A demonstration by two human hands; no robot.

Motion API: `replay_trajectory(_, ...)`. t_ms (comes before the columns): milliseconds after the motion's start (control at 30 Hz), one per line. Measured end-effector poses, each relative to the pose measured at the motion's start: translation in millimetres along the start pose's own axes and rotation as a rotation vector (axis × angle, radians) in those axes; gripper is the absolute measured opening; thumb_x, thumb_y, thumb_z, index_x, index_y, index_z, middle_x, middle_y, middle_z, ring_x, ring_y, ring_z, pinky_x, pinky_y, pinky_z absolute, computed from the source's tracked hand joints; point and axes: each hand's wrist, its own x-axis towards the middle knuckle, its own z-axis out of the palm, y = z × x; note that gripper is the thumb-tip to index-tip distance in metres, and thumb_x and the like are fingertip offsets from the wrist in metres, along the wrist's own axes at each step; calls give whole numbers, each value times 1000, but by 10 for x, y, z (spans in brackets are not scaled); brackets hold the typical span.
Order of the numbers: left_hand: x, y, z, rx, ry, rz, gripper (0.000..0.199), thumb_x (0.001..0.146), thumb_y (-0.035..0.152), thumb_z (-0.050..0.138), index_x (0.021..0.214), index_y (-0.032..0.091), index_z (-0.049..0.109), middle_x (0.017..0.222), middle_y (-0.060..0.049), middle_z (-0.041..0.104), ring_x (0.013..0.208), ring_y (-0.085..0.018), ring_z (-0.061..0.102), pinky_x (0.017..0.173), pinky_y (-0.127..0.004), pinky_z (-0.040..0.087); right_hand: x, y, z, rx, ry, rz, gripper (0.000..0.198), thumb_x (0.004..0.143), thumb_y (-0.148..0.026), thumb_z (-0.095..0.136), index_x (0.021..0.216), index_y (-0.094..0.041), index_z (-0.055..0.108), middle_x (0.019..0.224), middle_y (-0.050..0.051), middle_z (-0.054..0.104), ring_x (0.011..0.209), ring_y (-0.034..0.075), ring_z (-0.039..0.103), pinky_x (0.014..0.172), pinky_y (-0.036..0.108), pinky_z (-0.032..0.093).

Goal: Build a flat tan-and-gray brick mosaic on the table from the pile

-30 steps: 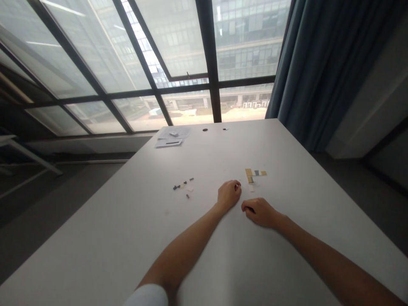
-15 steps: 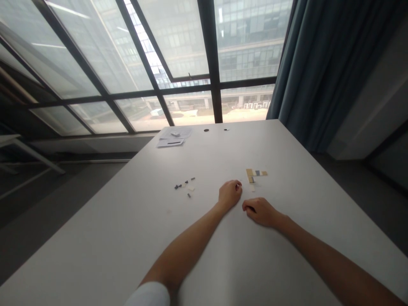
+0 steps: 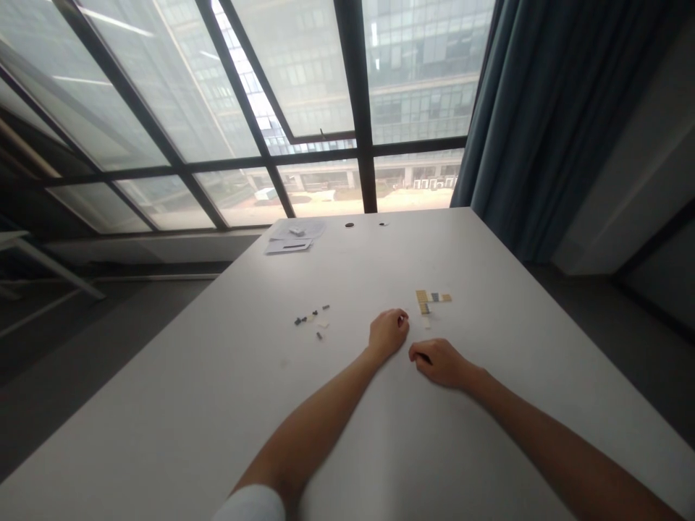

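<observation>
The assembly [image 3: 421, 297] of tan, white and grey pieces lies flat on the table [image 3: 358, 271], beyond the hands and slightly right of the gap between them. It has two legs at roughly a right angle: one runs to the right, across the table; the other runs toward the person and ends at a white tab [image 3: 427, 325]. Whether the tab is joined to its leg cannot be told at this size, nor can foreshortening be excluded in judging which leg is longer. The left hand [image 3: 389, 331] rests to the left of the near leg, just beside it and apart from it. The right hand [image 3: 439, 362] rests on the person's side of the assembly and is the nearer to the white tab; the left is the nearer to the tan part of the near leg. Both hands are narrow, with fingers curled inward; whether either encloses a small piece cannot be told. Neither touches the assembly. Loose dark parts [image 3: 297, 321], grey bars [image 3: 319, 336] and a pale chip [image 3: 323, 325] lie to the left of the left hand, well apart from the assembly.
</observation>
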Motion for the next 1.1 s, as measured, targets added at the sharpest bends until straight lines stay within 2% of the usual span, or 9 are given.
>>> replay_trajectory(133, 40, 9, 5, 22, 10, -5, 24, 91, 26, 52, 101, 25, 74, 99, -5, 75, 95, -20, 66, 84, -29, 48, 18, 46, 36, -5, 15, -24, 25, 83, -14, 48, 86, -21, 72, 84, 3, 74, 78, 17, 65, 76, 24, 41)
replay_trajectory(300, 53, 56, -76, -11, -54, -38, 26, 89, 25, 54, 103, 23, 75, 97, -6, 76, 91, -20, 67, 82, -27, 47, 63, 102, 75, -30, 39, -32, 24, 82, -14, 49, 85, -20, 73, 82, 4, 74, 77, 17, 65, 74, 25, 40)
replay_trajectory(467, -121, -8, -184, -128, -55, -18, 27, 86, 23, 54, 100, 20, 77, 92, -7, 76, 83, -18, 66, 76, -27, 46, 35, -28, 57, -41, 74, 41, 25, 83, -14, 50, 87, -20, 74, 86, 5, 75, 79, 18, 65, 73, 25, 39)
replay_trajectory(600, -401, -171, -262, -184, 25, -9, 27, 85, 20, 53, 97, 17, 76, 85, -6, 74, 75, -16, 62, 72, -27, 44, -76, -141, 115, 23, 260, 221, 25, 85, -17, 49, 86, -20, 74, 85, 5, 75, 78, 18, 64, 72, 25, 39)
replay_trajectory(700, -635, -269, -314, -232, 33, 52, 28, 84, 20, 52, 97, 17, 76, 78, -3, 71, 69, -14, 59, 69, -26, 41, -148, -156, 220, 138, 417, 368, 25, 83, -17, 48, 79, -19, 73, 78, 5, 73, 73, 17, 63, 68, 25, 39)
replay_trajectory(833, -900, -244, -302, -383, 126, 22, 29, 88, 27, 50, 96, 16, 75, 66, 0, 64, 60, -13, 52, 62, -25, 38, -199, -168, 357, 265, 573, 459, 23, 81, -20, 48, 76, -18, 71, 67, 3, 68, 61, 15, 57, 59, 24, 36)
replay_trajectory(967, -1057, -153, -231, -463, 124, 55, 29, 89, 29, 51, 97, 15, 75, 64, 1, 62, 57, -11, 48, 59, -23, 37, -276, -204, 415, 324, 599, 403, 23, 82, -23, 49, 80, -18, 72, 58, -1, 60, 53, 14, 50, 54, 24, 34)
replay_trajectory(1100, -1162, -155, -224, -489, 116, 106, 29, 91, 29, 51, 94, 15, 75, 60, 1, 58, 54, -10, 44, 55, -22, 34, -390, -229, 435, 484, 605, 309, 24, 85, -26, 49, 85, -16, 71, 52, -4, 47, 48, 12, 40, 48, 23, 29)
